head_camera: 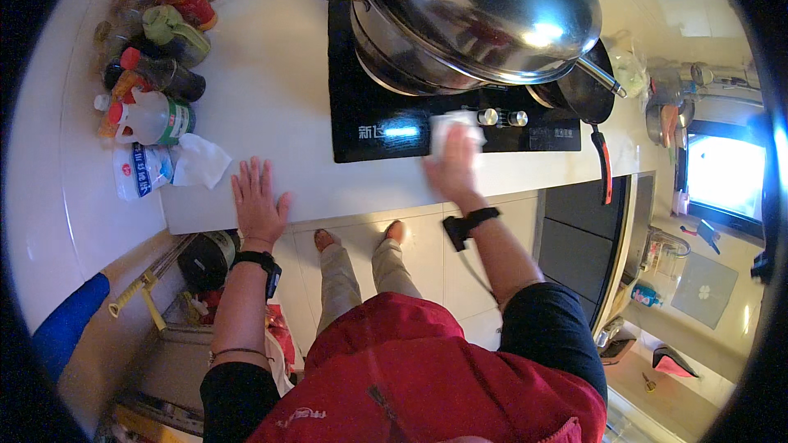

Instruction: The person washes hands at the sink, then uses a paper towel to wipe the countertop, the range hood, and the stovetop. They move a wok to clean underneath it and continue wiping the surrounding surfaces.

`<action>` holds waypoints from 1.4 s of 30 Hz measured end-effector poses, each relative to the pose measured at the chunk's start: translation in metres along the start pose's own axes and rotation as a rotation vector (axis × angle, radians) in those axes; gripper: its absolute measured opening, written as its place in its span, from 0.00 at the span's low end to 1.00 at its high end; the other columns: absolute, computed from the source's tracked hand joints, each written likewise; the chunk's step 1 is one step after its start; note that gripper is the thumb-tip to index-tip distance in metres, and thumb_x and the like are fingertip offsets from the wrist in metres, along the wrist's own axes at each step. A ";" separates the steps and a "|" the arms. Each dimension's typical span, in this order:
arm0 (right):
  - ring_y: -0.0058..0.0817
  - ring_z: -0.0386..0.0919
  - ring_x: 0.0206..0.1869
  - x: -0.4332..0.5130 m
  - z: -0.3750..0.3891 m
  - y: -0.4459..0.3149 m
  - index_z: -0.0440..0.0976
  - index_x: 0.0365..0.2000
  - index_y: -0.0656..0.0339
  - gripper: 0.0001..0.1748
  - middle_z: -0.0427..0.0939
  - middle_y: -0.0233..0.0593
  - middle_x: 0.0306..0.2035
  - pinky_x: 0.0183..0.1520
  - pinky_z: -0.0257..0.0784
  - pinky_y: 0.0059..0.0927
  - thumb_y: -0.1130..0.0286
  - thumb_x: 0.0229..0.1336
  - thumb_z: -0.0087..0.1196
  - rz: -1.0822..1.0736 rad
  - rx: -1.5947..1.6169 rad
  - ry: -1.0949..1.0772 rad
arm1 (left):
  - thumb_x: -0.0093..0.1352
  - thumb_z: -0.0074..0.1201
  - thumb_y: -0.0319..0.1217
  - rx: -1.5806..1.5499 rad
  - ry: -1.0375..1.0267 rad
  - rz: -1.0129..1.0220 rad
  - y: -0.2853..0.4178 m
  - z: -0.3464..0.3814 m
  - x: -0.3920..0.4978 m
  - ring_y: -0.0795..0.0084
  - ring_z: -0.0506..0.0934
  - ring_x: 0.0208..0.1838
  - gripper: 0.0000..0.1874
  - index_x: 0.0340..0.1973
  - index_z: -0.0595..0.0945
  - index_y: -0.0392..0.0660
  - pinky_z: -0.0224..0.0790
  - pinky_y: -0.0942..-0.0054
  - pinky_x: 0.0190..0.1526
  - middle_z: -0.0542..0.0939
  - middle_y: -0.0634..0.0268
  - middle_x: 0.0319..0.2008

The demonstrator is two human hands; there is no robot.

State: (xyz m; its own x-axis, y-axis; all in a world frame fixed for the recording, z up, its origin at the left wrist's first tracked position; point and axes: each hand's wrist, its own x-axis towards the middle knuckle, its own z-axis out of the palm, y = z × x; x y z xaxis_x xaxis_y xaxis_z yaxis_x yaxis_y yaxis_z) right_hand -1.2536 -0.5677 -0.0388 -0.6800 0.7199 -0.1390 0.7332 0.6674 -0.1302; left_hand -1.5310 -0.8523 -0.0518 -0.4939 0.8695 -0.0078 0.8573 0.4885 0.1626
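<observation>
On the front part of a black glass cooktop [394,141], my right hand [457,163] presses a folded white cloth or paper wipe [440,126], blurred by motion. Two silver control knobs [487,116] sit just right of the wipe. My left hand [257,203] lies flat on the white countertop [289,172] with its fingers spread, holding nothing. A soft pack of wipes or tissues [143,169], with a white sheet [200,161] beside it, is left of that hand. Behind the wipe stands a large lidded steel pot [412,55] on the cooktop.
Several bottles, among them a white-capped-green jug [175,34] and a red-capped jug [144,114], line the left wall. A black frying pan [591,92] stands at right, its red-black handle [604,166] reaching over the counter edge. Farther right are a window [726,166] and a chopping board [705,289].
</observation>
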 end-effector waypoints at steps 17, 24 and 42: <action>0.47 0.50 0.73 0.052 0.034 -0.120 0.54 0.66 0.67 0.45 0.55 0.53 0.69 0.73 0.43 0.50 0.40 0.63 0.41 -0.614 0.019 0.217 | 0.68 0.47 0.49 0.027 0.022 0.018 0.000 -0.006 0.002 0.48 0.47 0.76 0.39 0.70 0.58 0.44 0.32 0.46 0.74 0.53 0.52 0.73; 0.49 0.47 0.74 -0.004 0.027 -0.023 0.51 0.67 0.69 0.46 0.52 0.54 0.71 0.74 0.39 0.53 0.49 0.60 0.53 -0.340 0.092 0.045 | 0.68 0.48 0.48 0.031 -0.004 0.011 0.002 -0.006 0.001 0.47 0.46 0.76 0.40 0.70 0.57 0.44 0.32 0.46 0.74 0.52 0.52 0.73; 0.39 0.49 0.74 -0.095 0.061 0.054 0.50 0.69 0.63 0.37 0.51 0.49 0.72 0.74 0.41 0.43 0.65 0.64 0.50 -0.045 0.277 0.203 | 0.68 0.47 0.48 0.019 0.080 0.039 -0.002 0.002 -0.001 0.49 0.46 0.76 0.39 0.71 0.56 0.47 0.32 0.46 0.74 0.52 0.54 0.74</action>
State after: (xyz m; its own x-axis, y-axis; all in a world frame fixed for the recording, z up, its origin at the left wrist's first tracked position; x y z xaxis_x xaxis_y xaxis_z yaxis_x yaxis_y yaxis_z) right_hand -1.1494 -0.6113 -0.0922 -0.6775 0.7324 0.0673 0.6553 0.6427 -0.3970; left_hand -1.5318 -0.8543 -0.0540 -0.4696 0.8795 0.0770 0.8782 0.4565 0.1427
